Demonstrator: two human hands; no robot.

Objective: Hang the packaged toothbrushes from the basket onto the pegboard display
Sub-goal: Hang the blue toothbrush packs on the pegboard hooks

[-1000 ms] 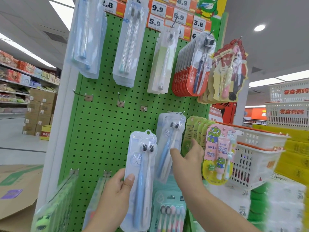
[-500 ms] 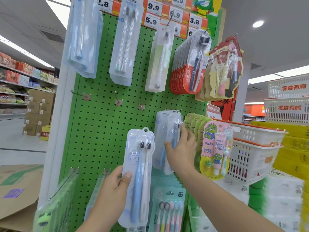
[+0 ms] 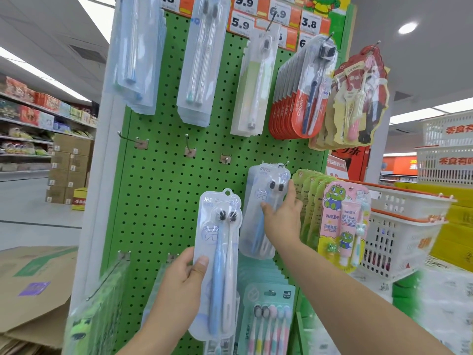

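Two hands up at the pegboard (image 3: 163,201). Left hand (image 3: 184,283), nearest, at 6 o'clock of view: thumb across the front and fingers behind a twin-brush pack (image 3: 217,265), holding it upright, long axis vertical, hang hole at 12 o'clock, not on any hook. Right hand (image 3: 282,216) farther in, at 1 o'clock from the left: fingers spread fairly straight, pressing flat on a hung pack (image 3: 261,213) of the same kind that sits on a hook (image 3: 286,163); not gripping it.

Key relation: that hook lies at 1 o'clock from the held pack's hole, above and right; bare hooks (image 3: 189,147) lie at 11 o'clock, higher up. Left hand has the pack; right hand is nearer the occupied hook. Judgement: next move needs the pack lifted and its hole lined up with a hook tip.

Hard to tell: whether the hung pack is fully seated, hook tip mostly lost in glare. Left fingers hidden behind the pack. Supply basket not identifiable; white baskets (image 3: 404,242) at 3 o'clock look like store stock. Lower board blurred, cut off.
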